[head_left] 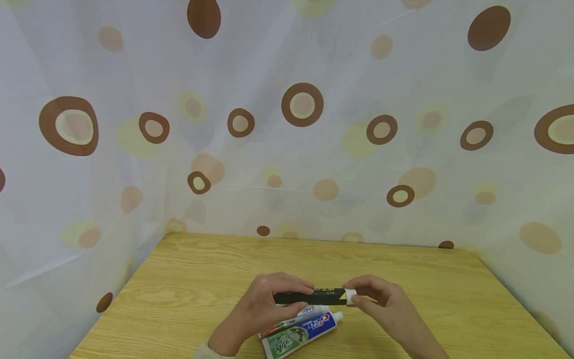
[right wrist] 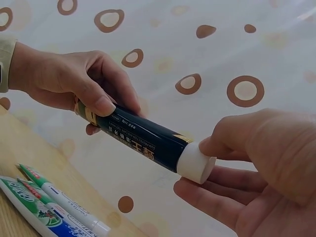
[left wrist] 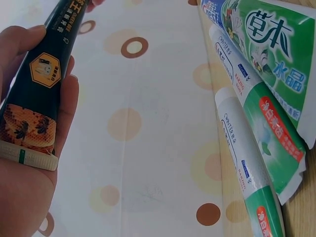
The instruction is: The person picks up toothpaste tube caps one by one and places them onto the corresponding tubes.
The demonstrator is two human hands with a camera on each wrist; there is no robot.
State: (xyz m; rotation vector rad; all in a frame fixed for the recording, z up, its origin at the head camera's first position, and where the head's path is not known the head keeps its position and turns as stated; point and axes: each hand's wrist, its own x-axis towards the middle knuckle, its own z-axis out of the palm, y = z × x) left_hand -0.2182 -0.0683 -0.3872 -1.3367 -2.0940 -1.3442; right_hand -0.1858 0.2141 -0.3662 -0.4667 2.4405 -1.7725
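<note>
A dark toothpaste tube (head_left: 329, 296) with gold lettering and a white cap (right wrist: 196, 162) is held level above the table. My left hand (head_left: 273, 301) grips it around the body, toward the crimped end with its honeycomb picture (left wrist: 28, 129). At the other end, the thumb and fingers of my right hand (head_left: 381, 304) pinch the white cap, which sits on the tube. Below lie a green and blue toothpaste tube (head_left: 298, 336) and two white and green tubes, the nearer one (left wrist: 261, 103) beside it and the other (left wrist: 247, 163) farther along.
The wooden table (head_left: 202, 269) carries the lying tubes side by side near its front. A white sheet with brown and yellow spots (head_left: 269, 65) hangs behind the table and along both sides.
</note>
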